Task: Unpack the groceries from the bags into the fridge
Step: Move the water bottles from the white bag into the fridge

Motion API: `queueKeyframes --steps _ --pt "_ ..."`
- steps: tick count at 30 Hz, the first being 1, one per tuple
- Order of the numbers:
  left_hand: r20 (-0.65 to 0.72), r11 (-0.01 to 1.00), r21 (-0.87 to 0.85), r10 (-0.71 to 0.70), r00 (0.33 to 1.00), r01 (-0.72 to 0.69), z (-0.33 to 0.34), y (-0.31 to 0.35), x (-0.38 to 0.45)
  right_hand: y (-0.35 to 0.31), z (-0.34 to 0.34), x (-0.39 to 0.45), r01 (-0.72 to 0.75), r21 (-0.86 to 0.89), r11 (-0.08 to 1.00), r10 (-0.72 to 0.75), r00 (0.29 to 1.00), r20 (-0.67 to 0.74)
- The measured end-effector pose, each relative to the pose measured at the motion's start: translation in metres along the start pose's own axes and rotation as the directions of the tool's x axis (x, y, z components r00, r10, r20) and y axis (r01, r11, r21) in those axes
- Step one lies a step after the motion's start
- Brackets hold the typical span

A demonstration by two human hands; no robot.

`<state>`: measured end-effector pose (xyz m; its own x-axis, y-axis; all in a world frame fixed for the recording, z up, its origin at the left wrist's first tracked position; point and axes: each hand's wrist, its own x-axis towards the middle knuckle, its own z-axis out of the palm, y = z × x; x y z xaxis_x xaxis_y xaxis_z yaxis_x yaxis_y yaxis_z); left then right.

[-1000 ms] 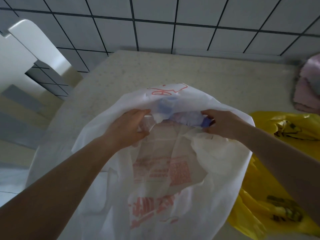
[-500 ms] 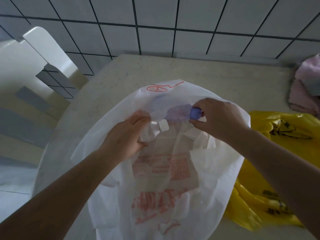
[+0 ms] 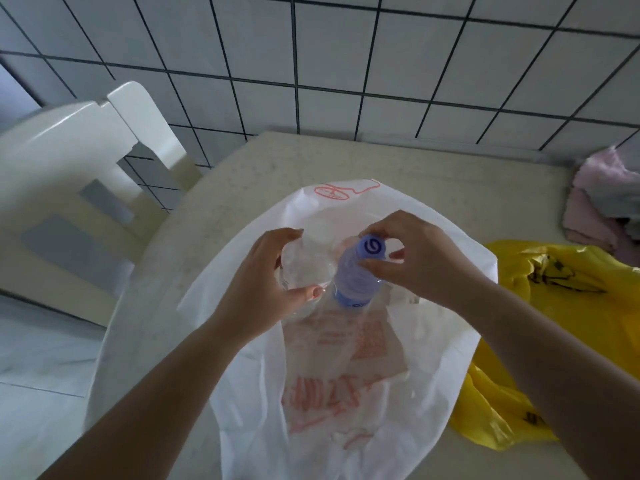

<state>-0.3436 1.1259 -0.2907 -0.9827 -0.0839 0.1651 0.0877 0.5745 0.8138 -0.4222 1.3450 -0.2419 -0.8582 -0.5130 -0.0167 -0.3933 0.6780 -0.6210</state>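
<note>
Nearest the camera, two bare forearms reach forward over a white plastic bag [image 3: 363,393] with red print that stands open on the speckled bench [image 3: 433,174], its mouth spread wide and its near wall slumped toward the viewer. To the right of it, touching its side, a crumpled yellow bag [image 3: 554,306] lies flat on the bench. Beyond that, at the right edge, sits a heap of pink and grey cloth [image 3: 606,202], well apart from the hands.

Inside the mouth of the white bag a water bottle [image 3: 356,275] with a blue cap stands nearly upright, its lower part hidden by the bag's folds. The right hand [image 3: 422,258] grips it at the top: the thumb and fingers [image 3: 377,268] are pinched around the neck just under the cap, with the other fingertips curled over the cap's far edge. Just left of the bottle, the left hand [image 3: 266,282] is curved around a clear plastic container [image 3: 304,261], thumb on the near side and fingers arched over the far side; its shape is hard to make out through the glare, and whether the grip is firm cannot be told.

To the left, off the bench, a cream chair [image 3: 86,161] stands with its back toward the tiled wall [image 3: 346,57], which rises behind the bench's far edge
</note>
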Motion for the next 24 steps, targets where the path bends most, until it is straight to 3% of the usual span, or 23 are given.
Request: queueKeyframes --steps 5,10,24 --pt "0.057 0.998 -0.059 -0.019 0.998 0.023 0.004 0.005 -0.01 0.009 0.025 -0.02 -0.052 0.238 0.97 0.062 0.997 -0.034" --pt "0.108 0.994 -0.069 -0.073 0.992 0.081 0.004 -0.002 -0.014 0.014 0.042 -0.017 -0.124 0.246 0.961 0.134 0.991 -0.025" --pt "-0.078 0.949 -0.234 -0.234 0.969 0.21 -0.019 0.024 -0.059 -0.037 0.043 -0.056 -0.164 0.419 0.893 0.241 0.961 -0.135"
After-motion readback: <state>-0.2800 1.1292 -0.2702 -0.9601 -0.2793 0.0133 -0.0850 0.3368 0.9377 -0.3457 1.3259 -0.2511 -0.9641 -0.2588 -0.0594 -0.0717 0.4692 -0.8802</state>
